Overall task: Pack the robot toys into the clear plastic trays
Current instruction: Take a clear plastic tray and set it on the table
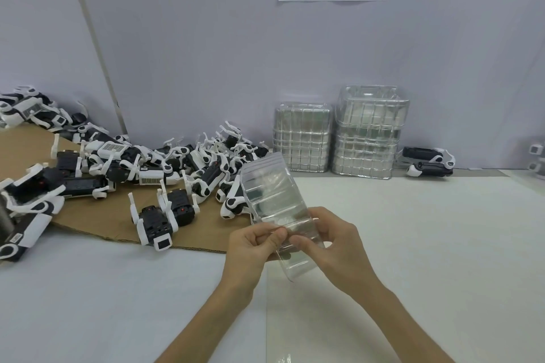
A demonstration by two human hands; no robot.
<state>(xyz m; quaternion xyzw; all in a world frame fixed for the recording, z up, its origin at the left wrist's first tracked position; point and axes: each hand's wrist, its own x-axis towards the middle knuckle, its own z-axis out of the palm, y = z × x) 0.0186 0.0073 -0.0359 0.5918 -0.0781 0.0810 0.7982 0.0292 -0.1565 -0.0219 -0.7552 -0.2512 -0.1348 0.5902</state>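
The left hand [253, 244] pinches the near rim of the clear tray [269, 194] between the thumb and the curled fingers. The right hand [336, 244] takes the same end from the other side, with its fingers wrapped behind the wall and the thumb on the front. Both hands are closed on the plastic. The tray is held above the white table [427, 244], and its far end is tilted up and away from the person. I cannot tell whether it is one tray or several nested ones.

I judge this tray to be very light, thin and springy. It will bend if it is squeezed in the middle, and the smooth walls look slippery, so the stiffer rim and the corners are better places to hold. A hard pinch could crease it.

Left of the tray, the robot toys [165, 168] lie in a loose heap on a brown cardboard sheet [97, 221]. The nearest toy [233, 206] is just behind the tray's left edge. Their thin white legs stick out and look easy to catch or snap, so the black body seems the safer hold. Behind the tray, against the wall, stand two stacks of trays [368, 132], and beside these are two loose toys [429, 160]. Right of the tray and in front of it, bare table gives room to set it down.
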